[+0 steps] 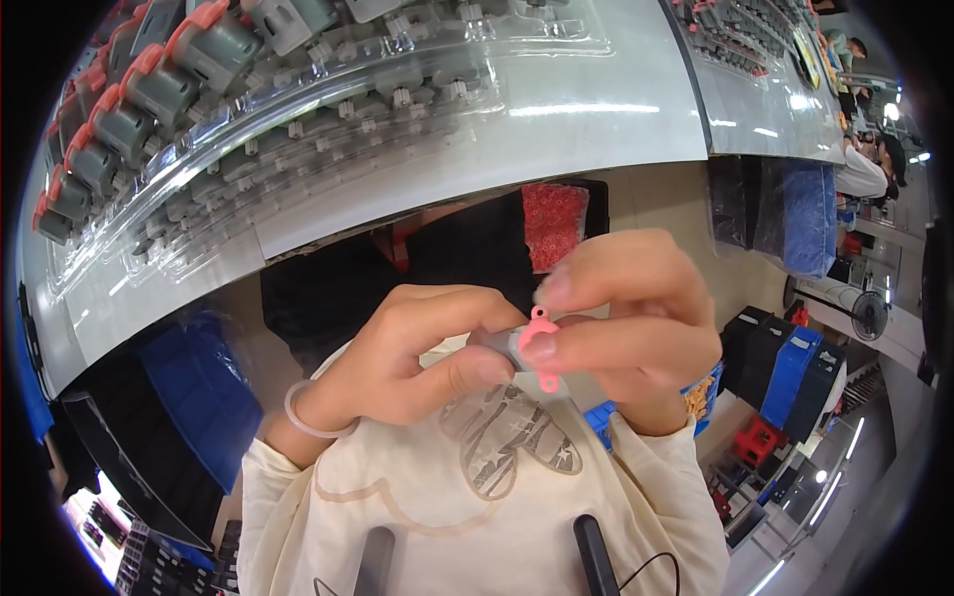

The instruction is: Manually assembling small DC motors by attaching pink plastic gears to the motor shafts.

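Note:
My left hand (402,353) pinches a small grey motor (504,345) between thumb and fingers, in front of my chest. Most of the motor is hidden by those fingers. A pink plastic bracket (548,378) with small holed ears sits at the motor's right end. The thumb and a finger of my right hand (641,318) close on this bracket and press it against the motor. Whether the bracket is fully seated cannot be seen. On the table ahead, a clear plastic tray (348,87) holds rows of similar motors (159,84), several with reddish-pink brackets on them.
The grey table (596,109) curves across the top, beyond my hands. Below its edge lies a clear bag of red parts (555,223) on something black. Black crates with blue sheets (795,368), a red stool (758,440) and a fan (869,315) stand to the right. Another person (870,169) is far right.

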`<state>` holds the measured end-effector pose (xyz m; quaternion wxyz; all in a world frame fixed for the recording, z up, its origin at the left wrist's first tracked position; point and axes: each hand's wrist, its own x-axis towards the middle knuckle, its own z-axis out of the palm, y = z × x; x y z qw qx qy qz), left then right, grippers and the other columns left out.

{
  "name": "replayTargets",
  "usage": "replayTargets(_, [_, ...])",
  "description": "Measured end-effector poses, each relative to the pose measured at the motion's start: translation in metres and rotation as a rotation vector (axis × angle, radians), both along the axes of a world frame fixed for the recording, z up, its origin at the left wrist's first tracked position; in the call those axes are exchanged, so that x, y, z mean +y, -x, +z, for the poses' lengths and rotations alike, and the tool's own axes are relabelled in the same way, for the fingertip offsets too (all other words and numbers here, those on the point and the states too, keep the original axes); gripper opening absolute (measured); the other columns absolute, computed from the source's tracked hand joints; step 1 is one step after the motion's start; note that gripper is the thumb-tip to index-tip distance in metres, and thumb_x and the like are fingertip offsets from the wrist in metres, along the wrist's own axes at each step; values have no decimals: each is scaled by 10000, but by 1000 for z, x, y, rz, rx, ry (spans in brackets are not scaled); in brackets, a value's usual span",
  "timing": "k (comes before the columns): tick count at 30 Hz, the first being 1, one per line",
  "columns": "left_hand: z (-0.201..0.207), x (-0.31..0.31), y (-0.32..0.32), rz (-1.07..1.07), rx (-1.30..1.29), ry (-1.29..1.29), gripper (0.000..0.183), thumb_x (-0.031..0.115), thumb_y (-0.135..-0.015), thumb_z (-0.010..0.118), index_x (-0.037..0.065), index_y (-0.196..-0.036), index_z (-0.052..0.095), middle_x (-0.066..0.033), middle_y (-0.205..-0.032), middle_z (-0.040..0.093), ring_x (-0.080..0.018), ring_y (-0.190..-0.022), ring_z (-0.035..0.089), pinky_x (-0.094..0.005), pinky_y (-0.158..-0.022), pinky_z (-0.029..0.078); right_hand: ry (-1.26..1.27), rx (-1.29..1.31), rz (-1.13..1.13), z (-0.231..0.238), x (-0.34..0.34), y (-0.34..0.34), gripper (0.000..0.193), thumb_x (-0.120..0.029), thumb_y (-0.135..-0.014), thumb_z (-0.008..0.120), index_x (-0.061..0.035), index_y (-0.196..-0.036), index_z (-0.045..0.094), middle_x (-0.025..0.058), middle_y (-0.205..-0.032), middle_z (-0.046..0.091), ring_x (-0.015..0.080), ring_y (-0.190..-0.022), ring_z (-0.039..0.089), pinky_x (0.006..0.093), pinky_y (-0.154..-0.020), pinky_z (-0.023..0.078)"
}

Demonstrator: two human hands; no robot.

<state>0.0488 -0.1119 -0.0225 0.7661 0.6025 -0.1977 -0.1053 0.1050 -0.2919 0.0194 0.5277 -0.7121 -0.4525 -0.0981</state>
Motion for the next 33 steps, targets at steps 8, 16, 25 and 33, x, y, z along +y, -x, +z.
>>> replayTargets(8, [2,5,1,-33,167,109,237,204,-845,641,-19,-911,598,-86,-733,578,-185,-619,549,-276,-581,436,22,129,73,-2,-5,5,46,-11,-758,673,0,-803,679,155,-884,647,242,-725,644,301,-611,533])
replayTargets(16, [-3,0,-1,54,-49,-19,230,183,-835,643,-26,-914,589,-105,-708,555,-214,-600,542,-292,-542,423,-33,281,78,-4,-4,4,234,-141,-663,774,0,-821,675,132,-857,655,227,-733,645,283,-609,517])
replayTargets(25, [4,1,-7,169,-305,-267,238,191,-803,648,-22,-863,561,-116,-678,515,-276,-556,503,-334,-508,400,70,185,63,-12,-6,-8,230,-229,-647,787,-95,-808,691,94,-870,647,202,-756,572,291,-643,453])
replayTargets(33, [7,-2,-4,156,-305,-254,248,218,-816,631,-18,-838,559,-119,-670,504,-287,-547,496,-345,-499,398,55,275,160,-14,-6,-7,160,-181,-662,785,-128,-763,672,39,-840,589,207,-743,482,318,-674,396])
